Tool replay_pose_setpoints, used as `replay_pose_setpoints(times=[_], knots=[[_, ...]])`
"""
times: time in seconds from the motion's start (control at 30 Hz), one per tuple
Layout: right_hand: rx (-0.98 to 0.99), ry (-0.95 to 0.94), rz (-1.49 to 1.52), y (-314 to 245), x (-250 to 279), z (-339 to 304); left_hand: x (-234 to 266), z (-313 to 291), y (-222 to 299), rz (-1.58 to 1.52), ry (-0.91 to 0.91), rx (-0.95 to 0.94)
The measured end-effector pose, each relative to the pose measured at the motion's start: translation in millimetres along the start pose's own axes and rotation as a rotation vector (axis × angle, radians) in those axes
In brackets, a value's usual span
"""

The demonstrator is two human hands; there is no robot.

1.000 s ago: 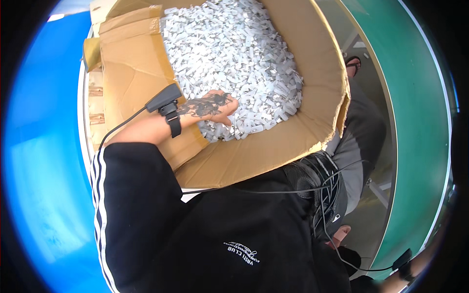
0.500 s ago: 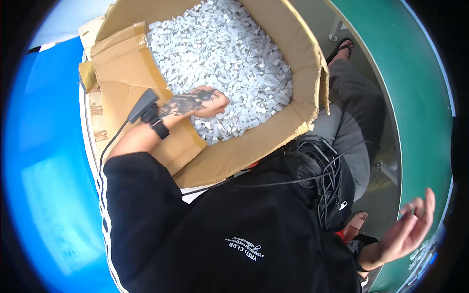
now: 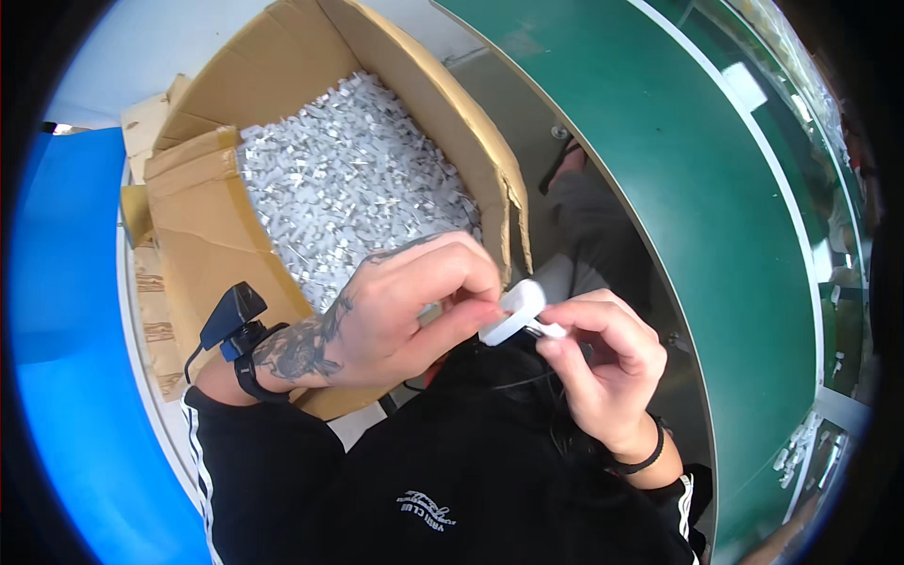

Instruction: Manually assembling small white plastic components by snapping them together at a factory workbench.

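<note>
My left hand (image 3: pixel 414 306), with the tattooed forearm behind it, pinches a rounded white plastic piece (image 3: pixel 513 313) between thumb and finger. From the other side, my right hand (image 3: pixel 612 367) grips a small white piece with a shiny metal part (image 3: pixel 548 330) in its fingertips. The two pieces meet or nearly meet in front of my chest; whether they are joined I cannot tell. Behind my left hand, a large open cardboard box (image 3: pixel 452 85) holds a heap of small white and grey parts (image 3: pixel 348 179).
A green-topped table (image 3: pixel 678 188) curves along the right, bearing a white item (image 3: pixel 744 87) and loose white parts (image 3: pixel 800 447) near its far edge. A blue surface (image 3: pixel 85 330) lies at the left. Below the table is a leg in grey trousers (image 3: pixel 603 212).
My left hand has come out of the box toward my chest. My right hand has moved in from the lower right. Both now hold white pieces, and the view has shifted rightward.
</note>
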State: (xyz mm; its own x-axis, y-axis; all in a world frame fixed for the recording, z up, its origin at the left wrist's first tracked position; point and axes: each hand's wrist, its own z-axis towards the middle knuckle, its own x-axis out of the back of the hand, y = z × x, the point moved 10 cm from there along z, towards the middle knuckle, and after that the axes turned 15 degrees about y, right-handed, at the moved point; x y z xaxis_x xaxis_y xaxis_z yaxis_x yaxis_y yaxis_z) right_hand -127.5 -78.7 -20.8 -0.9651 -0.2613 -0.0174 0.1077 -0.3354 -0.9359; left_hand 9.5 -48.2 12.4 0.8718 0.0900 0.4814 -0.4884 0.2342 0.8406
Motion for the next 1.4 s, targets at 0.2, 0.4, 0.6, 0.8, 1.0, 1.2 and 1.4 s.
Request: replay_pose_setpoints(times=[0.2,0.4,0.6,0.8,1.0,1.2,1.4], knots=[[0.196,0.074,-0.158,-20,25,2,-38,0,-28,-0.567,-0.02,0.252],[0.375,0.14,-0.302,-29,38,2,-49,11,-27,-0.506,-0.012,0.164],[0.368,0.158,-0.315,-29,40,3,-56,19,-38,-0.497,-0.016,0.114],[0.274,0.131,-0.287,-20,44,1,-57,25,-34,-0.521,0.01,0.082],[0.232,0.145,-0.288,-13,61,-16,-65,20,-1,-0.352,-0.014,-0.152],[0.29,0.232,-0.222,-5,78,-34,-63,15,15,-0.181,0.032,-0.32],[0.268,0.21,-0.305,3,75,-35,-72,25,3,-0.183,-0.09,-0.176]])
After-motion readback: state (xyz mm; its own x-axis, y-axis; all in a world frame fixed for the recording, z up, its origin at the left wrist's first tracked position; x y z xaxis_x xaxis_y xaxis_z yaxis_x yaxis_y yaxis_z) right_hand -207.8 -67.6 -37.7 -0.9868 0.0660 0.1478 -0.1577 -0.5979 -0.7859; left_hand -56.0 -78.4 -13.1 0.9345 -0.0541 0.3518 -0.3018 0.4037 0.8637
